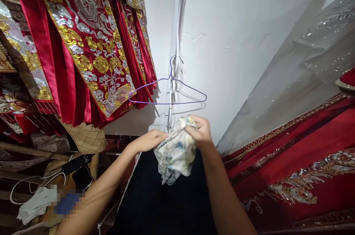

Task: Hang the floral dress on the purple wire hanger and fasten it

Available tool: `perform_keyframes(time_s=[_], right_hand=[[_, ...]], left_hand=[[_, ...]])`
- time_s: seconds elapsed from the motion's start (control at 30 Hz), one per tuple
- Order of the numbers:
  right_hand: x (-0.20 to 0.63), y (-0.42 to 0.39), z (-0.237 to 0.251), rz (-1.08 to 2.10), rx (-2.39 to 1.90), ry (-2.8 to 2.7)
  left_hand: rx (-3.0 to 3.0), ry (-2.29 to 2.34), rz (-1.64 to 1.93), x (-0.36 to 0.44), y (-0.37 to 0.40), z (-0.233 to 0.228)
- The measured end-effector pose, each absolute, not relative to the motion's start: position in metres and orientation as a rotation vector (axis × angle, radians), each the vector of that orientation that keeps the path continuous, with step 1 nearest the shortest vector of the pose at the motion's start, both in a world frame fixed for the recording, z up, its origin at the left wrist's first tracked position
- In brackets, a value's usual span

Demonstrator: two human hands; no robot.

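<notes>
A crumpled white cloth with a blue and green print [175,152] is bunched between both of my hands at the middle of the view. My left hand [151,140] grips its left side. My right hand [200,130] pinches its top right. Just above them a purple wire hanger [167,94] hangs bare from a white pole [174,42] against the white wall. The cloth's lower end dangles over a dark cloth surface [155,201].
Red garments with gold and silver embroidery [83,42] hang at the upper left. A red embroidered cloth [299,161] under clear plastic [299,61] lies at the right. A phone [82,178], a white cable and a white rag [36,202] sit on shelves at the lower left.
</notes>
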State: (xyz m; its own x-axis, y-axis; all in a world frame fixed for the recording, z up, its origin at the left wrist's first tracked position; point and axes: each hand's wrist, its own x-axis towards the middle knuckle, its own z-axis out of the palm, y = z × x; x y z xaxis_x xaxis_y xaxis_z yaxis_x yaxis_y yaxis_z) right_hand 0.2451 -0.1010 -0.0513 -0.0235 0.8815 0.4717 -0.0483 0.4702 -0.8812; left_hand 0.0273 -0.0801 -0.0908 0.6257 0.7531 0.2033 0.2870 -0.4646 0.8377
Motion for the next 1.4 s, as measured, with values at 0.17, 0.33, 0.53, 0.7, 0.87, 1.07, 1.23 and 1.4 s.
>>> perform_keyframes(time_s=[0.17,0.33,0.53,0.7,0.87,1.07,1.23,1.4], right_hand=[[0.278,-0.026,-0.03,0.509,-0.743,-1.051],[0.275,0.037,-0.056,0.733,-0.972,-1.365],[0.289,0.04,-0.075,0.575,-1.07,-1.525],[0.307,0.026,-0.052,0.434,-1.115,-1.652],[0.295,0.013,-0.052,0.602,-1.104,-1.65],[0.273,-0.009,-0.061,0.784,-0.99,-1.675],[0.296,-0.01,-0.048,0.523,-1.001,-1.693],[0.336,-0.007,-0.043,0.216,-1.148,-1.393]], left_hand=[[2.354,1.191,0.49,-0.022,-0.059,-0.09],[2.561,1.512,0.253,-0.058,-0.046,-0.072],[2.511,1.511,0.459,-0.075,-0.035,-0.056],[2.515,1.541,0.821,-0.072,-0.035,-0.037],[2.578,1.456,1.155,-0.052,-0.033,-0.023],[2.521,1.435,1.453,-0.041,-0.005,0.006],[2.726,1.531,1.054,-0.042,0.014,0.014],[2.765,1.495,0.957,-0.046,0.021,0.012]])
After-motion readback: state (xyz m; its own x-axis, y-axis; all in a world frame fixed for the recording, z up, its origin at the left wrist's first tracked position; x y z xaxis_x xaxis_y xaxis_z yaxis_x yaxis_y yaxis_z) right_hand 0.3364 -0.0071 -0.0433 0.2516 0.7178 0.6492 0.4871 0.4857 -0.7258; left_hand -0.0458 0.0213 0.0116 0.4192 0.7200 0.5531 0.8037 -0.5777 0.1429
